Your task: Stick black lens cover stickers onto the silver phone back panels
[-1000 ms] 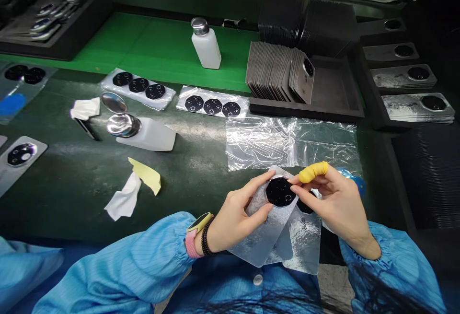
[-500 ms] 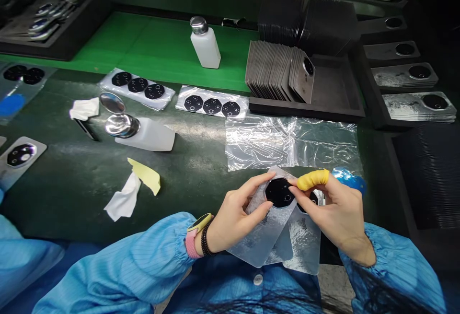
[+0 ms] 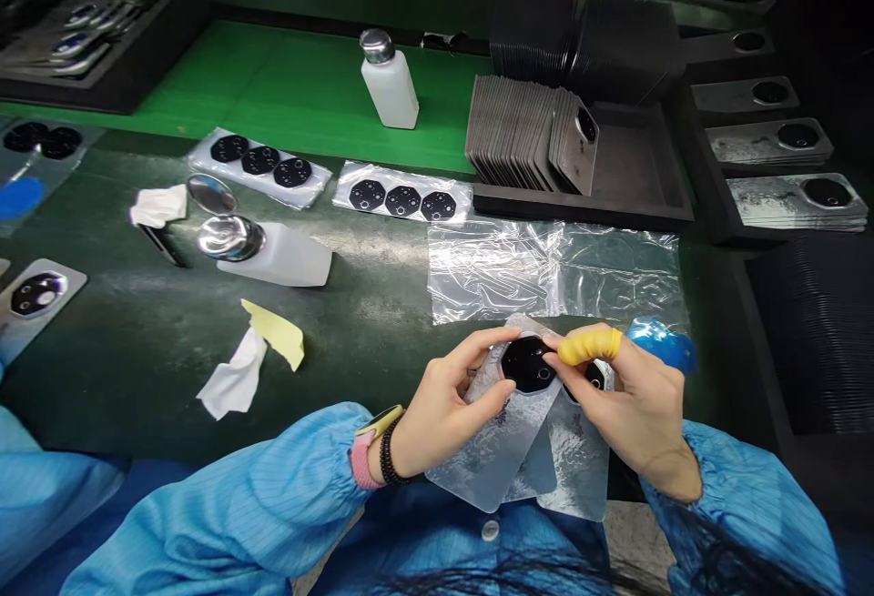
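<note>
Plainly, the left hand (image 3: 437,419) is clasped round the upper end of a thin, round-cornered panel (image 3: 502,450), at the near edge of the bench (image 3: 372,368). The panel is pale grey with a glossy, crinkled sheen, and a smooth black many-sided plate (image 3: 524,361) sits near its top. The right hand (image 3: 625,409) has thumb and forefinger pinched together at the plate's right side; whether anything thin lies between them, I cannot tell. A wrinkled yellow rubber sleeve (image 3: 588,345) covers that forefinger. Beneath, a similar silvery panel (image 3: 580,473) fans out to the right, its black plate partly hidden by the right hand.

Just beyond the hands lies a creased clear plastic sheet (image 3: 492,273), with a shiny blue piece (image 3: 661,344) near its closest right corner. Past its far edge, a dark tray (image 3: 645,168) carries upright grey panels (image 3: 512,136). Leftward are a crumpled white scrap (image 3: 236,378) and a squarish translucent bottle (image 3: 293,255) with its metal lid raised.
</note>
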A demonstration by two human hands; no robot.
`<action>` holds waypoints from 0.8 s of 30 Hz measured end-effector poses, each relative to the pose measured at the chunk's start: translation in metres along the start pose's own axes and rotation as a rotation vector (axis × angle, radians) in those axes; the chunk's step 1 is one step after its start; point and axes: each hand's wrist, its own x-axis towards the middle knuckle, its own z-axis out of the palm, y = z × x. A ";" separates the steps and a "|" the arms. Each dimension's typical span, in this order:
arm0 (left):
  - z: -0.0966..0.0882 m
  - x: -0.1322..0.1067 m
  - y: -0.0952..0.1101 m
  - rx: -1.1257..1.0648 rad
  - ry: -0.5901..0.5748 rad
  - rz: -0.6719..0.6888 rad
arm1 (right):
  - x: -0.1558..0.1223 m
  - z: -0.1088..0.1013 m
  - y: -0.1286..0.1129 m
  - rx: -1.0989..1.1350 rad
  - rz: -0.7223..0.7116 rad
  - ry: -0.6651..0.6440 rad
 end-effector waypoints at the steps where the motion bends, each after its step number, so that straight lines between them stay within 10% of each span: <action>1: 0.000 0.000 0.000 0.003 0.002 -0.001 | 0.000 0.000 0.000 -0.003 -0.004 0.001; 24: 0.000 -0.002 0.004 -0.163 -0.060 -0.077 | 0.001 -0.002 -0.002 -0.064 -0.086 -0.022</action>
